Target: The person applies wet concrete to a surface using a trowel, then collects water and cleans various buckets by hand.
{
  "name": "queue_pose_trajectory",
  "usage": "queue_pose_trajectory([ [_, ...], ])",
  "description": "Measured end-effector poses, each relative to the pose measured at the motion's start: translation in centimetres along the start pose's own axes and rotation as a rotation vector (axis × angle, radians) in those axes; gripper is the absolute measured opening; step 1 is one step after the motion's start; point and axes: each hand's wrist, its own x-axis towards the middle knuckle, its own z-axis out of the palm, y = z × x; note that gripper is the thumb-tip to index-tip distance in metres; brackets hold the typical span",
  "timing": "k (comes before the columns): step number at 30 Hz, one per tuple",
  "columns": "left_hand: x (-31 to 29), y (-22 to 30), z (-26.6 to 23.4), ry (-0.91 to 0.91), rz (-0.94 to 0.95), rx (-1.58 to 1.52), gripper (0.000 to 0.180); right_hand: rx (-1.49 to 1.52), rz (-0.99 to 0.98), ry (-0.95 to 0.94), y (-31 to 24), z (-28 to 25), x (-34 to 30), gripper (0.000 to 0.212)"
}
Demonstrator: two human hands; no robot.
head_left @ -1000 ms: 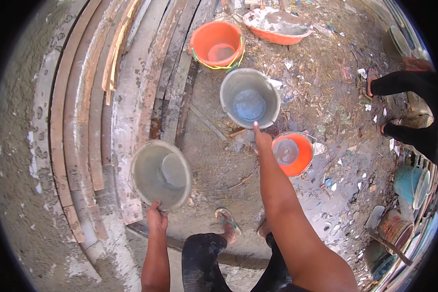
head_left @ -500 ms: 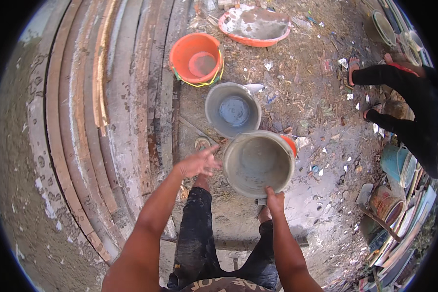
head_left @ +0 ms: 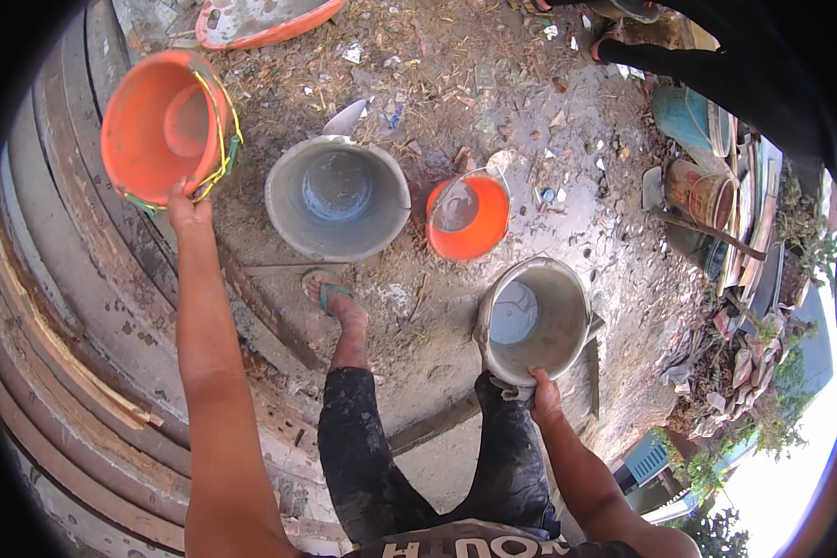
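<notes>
My left hand (head_left: pixel 190 200) is closed on the near rim of an orange bucket (head_left: pixel 135 130) at the far left, its mouth facing me and a yellow-green cord hanging from its side. With my right hand (head_left: pixel 547 398) I grip the rim of a grey bucket (head_left: pixel 572 321), held in front of my right leg; its inside is smeared and looks empty. Between them on the ground stand a wider grey bucket (head_left: pixel 284 209) with a wet bottom and a small orange bucket (head_left: pixel 472 244) with a wire handle.
Stacked planks (head_left: pixel 84 307) run along the left side. An orange-rimmed basin (head_left: pixel 279 35) lies at the top. On the right are a blue bucket (head_left: pixel 677 119), a dirty paint pail (head_left: pixel 702 191) and timber scraps. Another person's dark-clad leg (head_left: pixel 679 74) shows at the upper right.
My left hand, previously empty, has reached out left and taken hold of the orange bucket. The grey bucket in my right hand has moved right and nearer, uncovering the small orange bucket. My view has turned.
</notes>
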Motion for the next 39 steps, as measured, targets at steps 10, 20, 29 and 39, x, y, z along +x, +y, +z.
queue_pose_trajectory([
  [10,-33.1,4.0,3.0,0.017,-0.01,0.355,0.036,-0.144,-0.272,-0.356,-9.2,4.1,-6.0,0.045],
  [20,-26.7,-20.5,-9.4,0.15,-0.445,0.708,0.053,-0.282,-0.451,-0.498,-10.3,7.2,-8.1,0.042],
  [29,-29.5,-15.5,-6.4,0.059,-0.641,0.511,0.057,-0.856,-0.709,-0.47,-13.4,17.5,-8.6,0.039],
  [39,-31.2,-10.8,-7.1,0.116,-0.539,0.437,0.065,-1.085,-0.631,-0.522,-15.0,26.8,-3.7,0.061],
])
